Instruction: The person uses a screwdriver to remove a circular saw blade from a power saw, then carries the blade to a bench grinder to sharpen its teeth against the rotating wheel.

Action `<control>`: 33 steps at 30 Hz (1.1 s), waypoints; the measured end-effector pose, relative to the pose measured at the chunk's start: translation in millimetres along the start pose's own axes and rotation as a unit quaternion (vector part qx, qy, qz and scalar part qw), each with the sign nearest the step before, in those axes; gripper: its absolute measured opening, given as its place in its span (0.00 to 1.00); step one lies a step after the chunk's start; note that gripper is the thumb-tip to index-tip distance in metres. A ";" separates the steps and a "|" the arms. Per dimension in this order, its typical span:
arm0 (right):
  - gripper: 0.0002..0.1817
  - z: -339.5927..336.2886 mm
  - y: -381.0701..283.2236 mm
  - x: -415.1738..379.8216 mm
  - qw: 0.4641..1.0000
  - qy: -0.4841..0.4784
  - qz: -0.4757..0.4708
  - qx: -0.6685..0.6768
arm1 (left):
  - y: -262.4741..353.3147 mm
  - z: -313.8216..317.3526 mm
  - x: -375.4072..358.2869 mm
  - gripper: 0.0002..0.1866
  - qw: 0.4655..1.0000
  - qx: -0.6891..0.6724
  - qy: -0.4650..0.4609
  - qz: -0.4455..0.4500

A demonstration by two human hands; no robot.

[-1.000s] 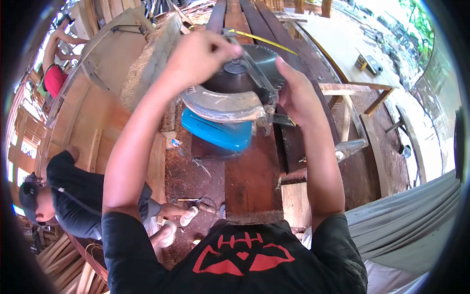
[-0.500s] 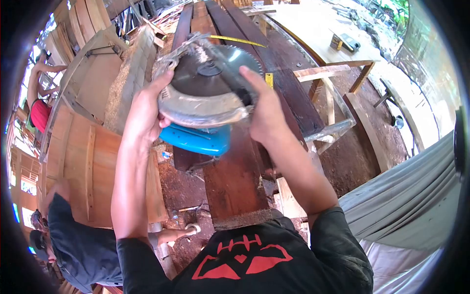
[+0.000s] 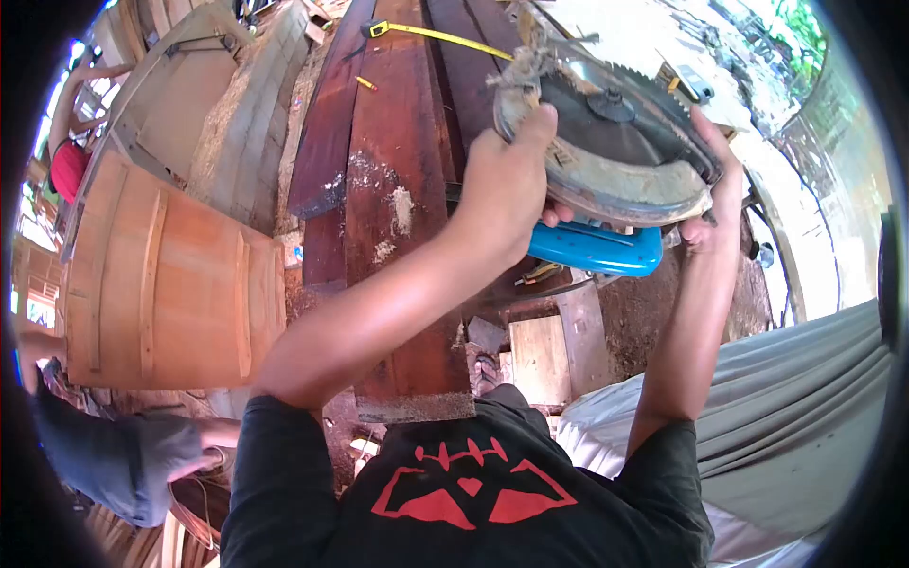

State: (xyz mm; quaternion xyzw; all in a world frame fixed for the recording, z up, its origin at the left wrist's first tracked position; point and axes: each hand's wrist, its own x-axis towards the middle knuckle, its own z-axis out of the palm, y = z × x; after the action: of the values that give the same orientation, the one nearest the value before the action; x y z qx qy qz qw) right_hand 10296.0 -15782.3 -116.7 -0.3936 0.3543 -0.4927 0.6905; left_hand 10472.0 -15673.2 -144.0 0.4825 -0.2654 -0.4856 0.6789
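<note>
Both my hands hold up a circular saw [image 3: 620, 189], with its toothed round blade facing me and a blue housing underneath. My left hand [image 3: 511, 180] is closed around the left side of the dusty blade guard, thumb on top. At the saw's right edge, my right hand [image 3: 718, 175] grips the guard and base area, its thumb near the blade teeth. Left of the saw lie dark red planks [image 3: 393, 133] with sawdust [image 3: 401, 210] on them. A yellow tape measure [image 3: 379, 29] rests on the planks with its tape pulled out to the right, partly hidden by the saw. A short yellow piece [image 3: 365, 83] lies nearby.
A wooden panel [image 3: 189, 275] with battens stands at left. Another person [image 3: 142, 464] bends at the lower left, and a person in red [image 3: 68, 170] is farther back. Grey cloth [image 3: 757, 407] hangs at right. A yellow-handled tool [image 3: 542, 273] lies below the saw.
My hands have carried the circular saw to the right, off the middle of the planks. The tape measure and sawdust now show. The person at left has shifted lower.
</note>
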 end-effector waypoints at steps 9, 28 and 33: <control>0.24 -16.3 105.0 37.1 0.993 -0.092 0.035 0.060 | -65.8 -64.4 10.4 0.23 0.998 0.032 0.058 -0.023; 0.25 -9.0 137.0 73.3 0.975 -0.177 0.129 0.027 | -51.0 -79.3 -11.3 0.24 0.986 0.094 0.082 -0.106; 0.28 -12.9 138.5 58.2 0.987 -0.119 0.105 0.024 | -39.5 -97.5 -10.6 0.22 0.982 0.143 0.054 -0.113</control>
State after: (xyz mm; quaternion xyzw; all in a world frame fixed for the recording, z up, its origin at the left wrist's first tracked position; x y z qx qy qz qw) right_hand 10355.5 -15812.3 -251.9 -0.3930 0.2968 -0.3755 0.7851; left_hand 10532.7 -15627.2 -217.3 0.6272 -0.2390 -0.4896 0.5566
